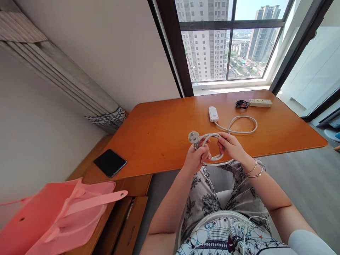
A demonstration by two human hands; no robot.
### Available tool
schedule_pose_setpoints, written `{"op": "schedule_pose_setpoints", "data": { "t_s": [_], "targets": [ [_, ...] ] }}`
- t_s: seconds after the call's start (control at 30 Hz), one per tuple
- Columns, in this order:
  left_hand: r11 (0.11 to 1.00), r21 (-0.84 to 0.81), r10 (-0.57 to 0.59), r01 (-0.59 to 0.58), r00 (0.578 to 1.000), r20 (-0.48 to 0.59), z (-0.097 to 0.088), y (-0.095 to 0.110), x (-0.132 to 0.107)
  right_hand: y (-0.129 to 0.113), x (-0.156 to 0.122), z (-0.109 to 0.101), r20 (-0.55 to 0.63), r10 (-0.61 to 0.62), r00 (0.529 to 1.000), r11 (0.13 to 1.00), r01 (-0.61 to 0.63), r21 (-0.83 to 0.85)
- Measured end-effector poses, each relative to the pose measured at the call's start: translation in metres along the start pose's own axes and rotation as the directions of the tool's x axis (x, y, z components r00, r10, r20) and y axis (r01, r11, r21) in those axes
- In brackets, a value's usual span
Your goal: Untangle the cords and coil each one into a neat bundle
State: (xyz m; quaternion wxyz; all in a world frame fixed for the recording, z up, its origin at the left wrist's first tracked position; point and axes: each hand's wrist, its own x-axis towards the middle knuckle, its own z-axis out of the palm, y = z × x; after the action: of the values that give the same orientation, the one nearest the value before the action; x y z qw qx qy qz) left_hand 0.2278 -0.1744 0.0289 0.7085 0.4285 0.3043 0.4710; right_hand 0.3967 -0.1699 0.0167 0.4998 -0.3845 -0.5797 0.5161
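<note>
My left hand point(198, 156) is closed round a white power cord point(215, 163) just below its round plug point(193, 137), whose pins point up. The fingers of my right hand point(230, 144) pinch the same cord, which is wound in loops between both hands above the table's front edge. From there the cord runs over the tabletop in a wide loop to a white power strip point(213, 114). That strip lies beyond my hands.
On the wooden table point(159, 138), a second power strip point(260, 102) with a coiled black cord point(242, 104) lies at the far right. A black tablet point(110, 163) rests at the left. A pink bag point(66, 212) sits on the lower left cabinet. Behind the table is a window point(231, 53).
</note>
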Motion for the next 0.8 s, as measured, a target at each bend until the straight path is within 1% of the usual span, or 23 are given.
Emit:
{"op": "schedule_pose_setpoints", "data": {
  "t_s": [0.1,0.2,0.27,0.33,0.4,0.43,0.5,0.57,0.63,0.7,0.73,0.8],
  "targets": [
    [1.000,-0.003,0.000,-0.001,1.000,-0.016,0.000,0.000,0.002,0.004,0.001,0.000,-0.018,-0.004,1.000,0.999,0.003,-0.044],
    [1.000,-0.029,-0.003,0.003,1.000,0.003,-0.003,-0.003,0.003,0.005,0.001,-0.001,-0.059,0.005,0.998,0.993,-0.011,-0.115],
    [0.998,-0.054,-0.026,0.030,0.998,0.059,-0.006,-0.007,0.003,0.006,0.001,-0.002,-0.076,0.004,0.997,0.988,-0.016,-0.155],
    [0.995,-0.075,-0.047,0.059,0.988,0.148,-0.008,-0.010,0.002,0.007,0.002,-0.005,-0.062,0.010,0.998,0.985,-0.020,-0.169],
    [0.993,-0.106,-0.028,0.054,0.973,0.229,-0.011,-0.009,0.001,0.010,0.001,-0.010,-0.032,0.006,0.999,0.985,-0.012,-0.174],
    [0.990,-0.137,0.001,0.034,0.969,0.246,-0.012,-0.007,0.000,0.011,0.000,-0.014,-0.015,-0.010,1.000,0.982,0.007,-0.186],
    [0.975,-0.222,0.071,-0.019,0.971,0.228,-0.016,0.001,-0.001,0.013,-0.004,-0.025,0.049,-0.076,0.996,0.965,0.086,-0.250],
    [0.944,-0.322,0.128,-0.070,0.979,0.162,-0.020,0.013,-0.003,0.015,-0.010,-0.039,0.161,-0.136,0.977,0.907,0.188,-0.377],
    [0.903,-0.413,0.167,-0.119,0.983,0.081,-0.026,0.026,-0.006,0.017,-0.016,-0.052,0.254,-0.137,0.958,0.808,0.256,-0.531],
    [0.862,-0.477,0.201,-0.170,0.979,0.014,-0.031,0.036,-0.009,0.020,-0.020,-0.062,0.292,-0.103,0.951,0.730,0.272,-0.627],
    [0.848,-0.495,0.215,-0.189,0.977,-0.005,-0.032,0.040,-0.010,0.023,-0.020,-0.065,0.304,-0.090,0.948,0.720,0.273,-0.638],
    [0.841,-0.499,0.239,-0.208,0.971,-0.001,-0.034,0.043,-0.013,0.027,-0.020,-0.068,0.322,-0.083,0.943,0.743,0.274,-0.611]
  ]
}}
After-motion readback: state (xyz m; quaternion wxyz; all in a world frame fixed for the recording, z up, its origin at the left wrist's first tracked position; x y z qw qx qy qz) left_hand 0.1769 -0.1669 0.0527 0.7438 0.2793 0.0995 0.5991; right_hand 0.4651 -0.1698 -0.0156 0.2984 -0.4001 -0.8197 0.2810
